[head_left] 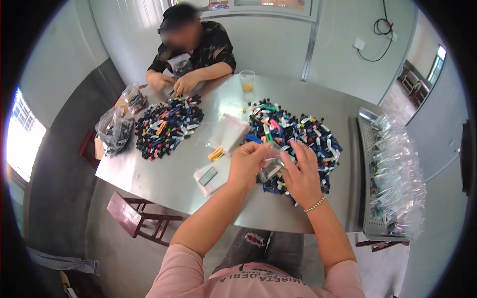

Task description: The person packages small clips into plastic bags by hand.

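A small clear plastic bag (pixel 271 169) is between my two hands above the table. My left hand (pixel 247 164) pinches its upper left edge between thumb and fingertips. My right hand (pixel 304 174), wearing a beaded bracelet, has its thumb and fingers on the bag's right side. Just below and beyond my hands lies a wide pile of small plastic pieces (pixel 318 144), mostly black, with white, blue, green and pink ones among them. A stack of clear flat bags (pixel 231 133) lies left of the pile, close to my left hand.
Across the metal table (pixel 164 181), a person (pixel 194 49) handles a filled bag beside a second pile (pixel 166 126). A plastic cup (pixel 247 81) stands at the far edge. On the right, a perforated tray (pixel 367 198) holds several filled bags. A yellow cutter (pixel 216 153) lies nearby.
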`<act>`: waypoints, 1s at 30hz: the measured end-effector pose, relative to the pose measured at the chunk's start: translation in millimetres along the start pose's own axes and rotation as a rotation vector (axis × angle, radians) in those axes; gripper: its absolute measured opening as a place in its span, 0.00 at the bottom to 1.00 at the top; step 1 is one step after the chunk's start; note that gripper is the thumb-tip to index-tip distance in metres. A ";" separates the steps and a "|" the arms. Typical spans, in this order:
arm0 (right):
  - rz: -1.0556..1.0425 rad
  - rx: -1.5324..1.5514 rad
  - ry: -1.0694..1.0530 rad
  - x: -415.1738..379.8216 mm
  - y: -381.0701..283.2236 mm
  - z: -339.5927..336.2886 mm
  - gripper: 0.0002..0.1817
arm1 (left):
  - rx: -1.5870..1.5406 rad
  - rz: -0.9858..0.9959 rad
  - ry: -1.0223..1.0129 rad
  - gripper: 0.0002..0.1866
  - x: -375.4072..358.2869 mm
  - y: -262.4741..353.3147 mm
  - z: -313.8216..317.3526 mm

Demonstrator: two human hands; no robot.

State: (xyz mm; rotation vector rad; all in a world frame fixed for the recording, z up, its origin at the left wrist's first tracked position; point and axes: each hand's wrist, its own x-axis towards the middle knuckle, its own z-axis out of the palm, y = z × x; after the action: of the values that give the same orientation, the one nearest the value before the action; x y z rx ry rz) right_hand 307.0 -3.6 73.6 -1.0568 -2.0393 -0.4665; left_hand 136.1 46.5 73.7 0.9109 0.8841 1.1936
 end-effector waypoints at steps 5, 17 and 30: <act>-0.019 0.128 0.129 21.5 38.9 2.9 0.10 | -0.047 0.044 -0.050 0.14 28.4 -20.0 14.8; 0.888 1.132 -0.180 4.0 70.5 37.4 0.05 | 0.213 0.029 -0.360 0.13 51.7 -27.3 8.0; 0.081 0.076 0.023 15.2 44.5 11.0 0.17 | 0.432 0.040 -0.309 0.06 38.6 -26.2 6.7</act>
State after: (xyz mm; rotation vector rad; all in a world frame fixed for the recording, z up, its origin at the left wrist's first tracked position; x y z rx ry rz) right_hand 332.4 37.3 77.2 -1.0789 -1.9707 -0.3547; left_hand 157.6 80.4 48.9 1.4253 0.8870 0.8744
